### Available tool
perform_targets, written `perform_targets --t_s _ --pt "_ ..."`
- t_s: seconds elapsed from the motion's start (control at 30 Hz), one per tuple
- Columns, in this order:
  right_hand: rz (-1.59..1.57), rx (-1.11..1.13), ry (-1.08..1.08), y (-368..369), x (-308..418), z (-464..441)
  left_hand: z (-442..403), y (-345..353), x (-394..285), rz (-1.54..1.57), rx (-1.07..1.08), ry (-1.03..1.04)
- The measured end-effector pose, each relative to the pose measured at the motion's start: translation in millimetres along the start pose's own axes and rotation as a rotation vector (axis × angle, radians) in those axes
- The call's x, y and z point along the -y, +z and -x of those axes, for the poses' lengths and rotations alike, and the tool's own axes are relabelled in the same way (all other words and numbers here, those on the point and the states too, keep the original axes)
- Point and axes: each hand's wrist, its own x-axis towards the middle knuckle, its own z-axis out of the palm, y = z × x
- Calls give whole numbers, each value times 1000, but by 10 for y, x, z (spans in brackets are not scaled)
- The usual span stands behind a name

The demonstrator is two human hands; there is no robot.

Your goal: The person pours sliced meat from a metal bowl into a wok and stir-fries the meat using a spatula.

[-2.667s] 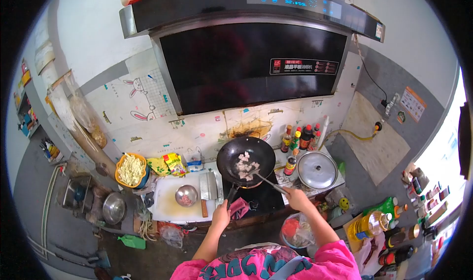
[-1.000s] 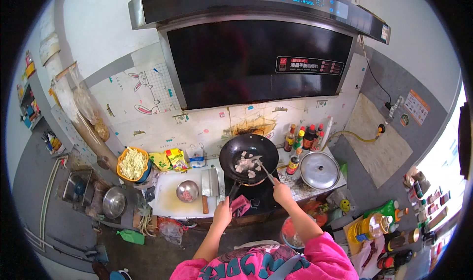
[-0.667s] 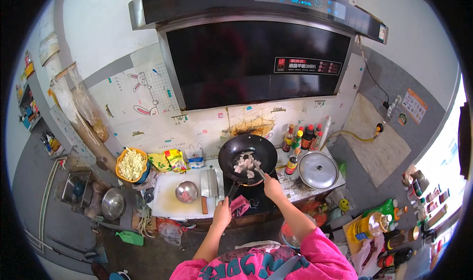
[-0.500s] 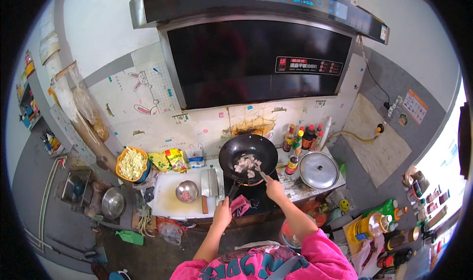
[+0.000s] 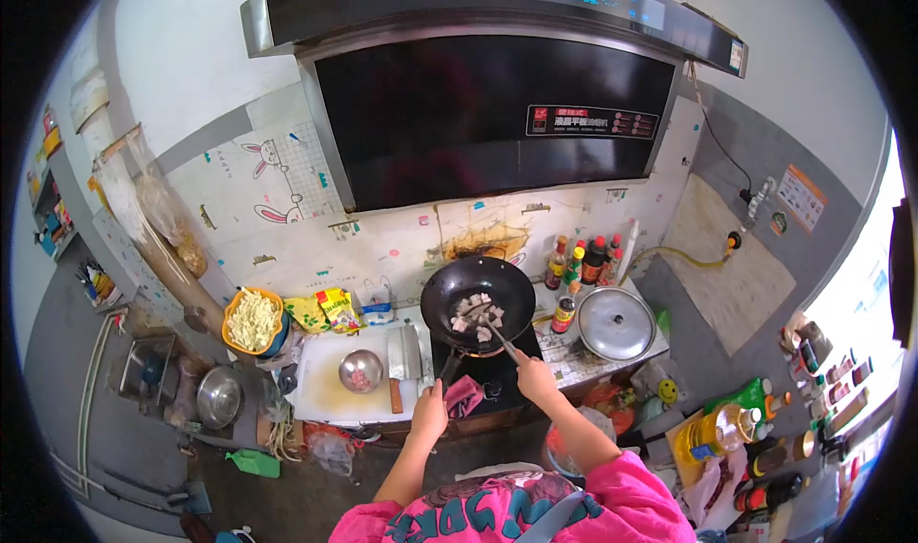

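My left hand point(image 5: 430, 415) is closed around the handle of a black wok point(image 5: 507, 283) on the stove. Pale pink pieces of meat point(image 5: 465, 321) lie in the bottom of the wok. In my right hand point(image 5: 537, 380) is the shaft of a metal spatula point(image 5: 503, 339), its head down among the meat. A cutting board point(image 5: 320, 376) left of the stove carries a steel bowl point(image 5: 361, 372) with a little pink food in it. Beside the bowl lies a cleaver point(image 5: 404, 354) with a wooden handle.
Sauce bottles point(image 5: 564, 315) and a lidded pot point(image 5: 617, 324) stand right of the wok. An orange basket of pale cut vegetables point(image 5: 253, 321) is at the left, near seasoning packets point(image 5: 338, 310). A range hood point(image 5: 497, 122) overhangs the stove. Large oil bottle point(image 5: 715, 432) stands at the lower right.
The spatula head has moved left and farther into the wok, and the meat pieces are shifted about. My left hand stays on the wok handle. The view has tilted slightly.
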Motion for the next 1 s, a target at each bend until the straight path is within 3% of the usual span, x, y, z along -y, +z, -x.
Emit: perform_targets --t_s 0.13,0.8,1.0 --pt "65 70 26 -32 -43 102 1 18 29 -5 -10 6" --pt "-126 -66 -9 42 -123 8 23 -23 -13 10 -3 -20" --pt "-149 -113 87 -10 -174 -71 23 -11 -30 -1 -7 -36"
